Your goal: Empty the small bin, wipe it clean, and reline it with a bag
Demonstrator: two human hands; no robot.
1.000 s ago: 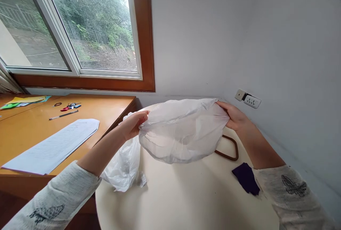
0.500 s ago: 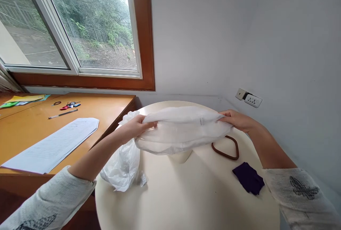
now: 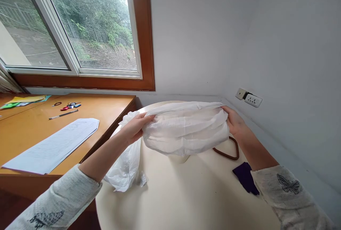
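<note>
Both left hand point(image 3: 135, 127) and right hand point(image 3: 234, 120) have fingers point(image 3: 147, 118) closed on opposite sides of white bag point(image 3: 186, 132), above bench point(image 3: 191, 201). Spreading appears done; bag not yet released. Fit around pale object point(image 3: 179, 159) beneath: unclear.

Upper left on my remote feed, a window point(image 3: 103, 50) sits in a brown frame point(image 3: 145, 45), with trees point(image 3: 98, 13) and a fence point(image 3: 93, 34) beyond its glass and a bit of curtain point(image 3: 7, 80) at its lower left. Below it I have a wooden desk point(image 3: 112, 103), beside a round cream table point(image 3: 197, 198). To the right I see pale walls point(image 3: 199, 38) meeting in a corner, a socket point(image 3: 253, 100) low down, and soft grey daylight.
</note>
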